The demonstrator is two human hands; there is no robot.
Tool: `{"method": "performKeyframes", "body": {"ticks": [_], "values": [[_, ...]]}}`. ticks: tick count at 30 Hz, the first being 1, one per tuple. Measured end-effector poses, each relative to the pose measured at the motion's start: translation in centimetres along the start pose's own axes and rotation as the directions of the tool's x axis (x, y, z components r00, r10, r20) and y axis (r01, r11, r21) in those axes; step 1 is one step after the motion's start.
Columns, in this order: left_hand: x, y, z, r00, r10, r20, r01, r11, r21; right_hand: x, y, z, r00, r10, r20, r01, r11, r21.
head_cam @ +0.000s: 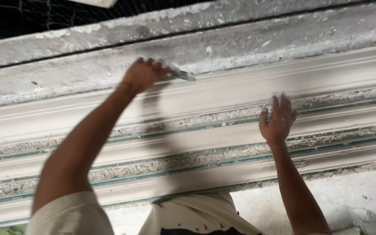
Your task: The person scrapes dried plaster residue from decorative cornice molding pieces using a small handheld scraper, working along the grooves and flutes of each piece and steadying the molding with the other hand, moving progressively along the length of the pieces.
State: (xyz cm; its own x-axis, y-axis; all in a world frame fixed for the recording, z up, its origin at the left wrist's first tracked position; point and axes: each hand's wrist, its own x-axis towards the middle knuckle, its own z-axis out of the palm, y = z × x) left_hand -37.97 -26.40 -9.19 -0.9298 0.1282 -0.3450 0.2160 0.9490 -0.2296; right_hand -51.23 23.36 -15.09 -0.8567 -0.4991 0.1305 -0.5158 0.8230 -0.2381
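My left hand [142,75] is closed around the handle of a small metal scraper [181,75], whose blade lies against the top edge of a long white plaster moulding [223,89]. My right hand [277,119] lies flat with its fingers spread on the moulding's lower ribs, holding nothing. Several parallel moulding strips [188,141] run across the view from left to right, with rough crumbly plaster and greenish lines in the gaps between them.
A worn grey slab [240,43] spattered with plaster sits behind the mouldings. Dark netting [18,15] fills the top left corner. A rough white surface [344,196] lies at the lower right, and my light shirt [192,217] shows at the bottom.
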Motion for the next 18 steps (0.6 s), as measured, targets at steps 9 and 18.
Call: {"method": "performKeyframes", "body": {"ticks": [9,18], "values": [[1.1,0.1,-1.1,0.992,0.037,-0.119,-0.040,0.999,-0.029,-0.3,0.5,-0.2,0.999,-0.017,-0.052,0.017,1.000,-0.004],[8.1,5.0,-5.5,0.968,0.076,-0.240,-0.085,0.996,-0.026,-0.3,0.3,-1.2,0.995,-0.031,-0.091,0.030,0.999,-0.010]]}}
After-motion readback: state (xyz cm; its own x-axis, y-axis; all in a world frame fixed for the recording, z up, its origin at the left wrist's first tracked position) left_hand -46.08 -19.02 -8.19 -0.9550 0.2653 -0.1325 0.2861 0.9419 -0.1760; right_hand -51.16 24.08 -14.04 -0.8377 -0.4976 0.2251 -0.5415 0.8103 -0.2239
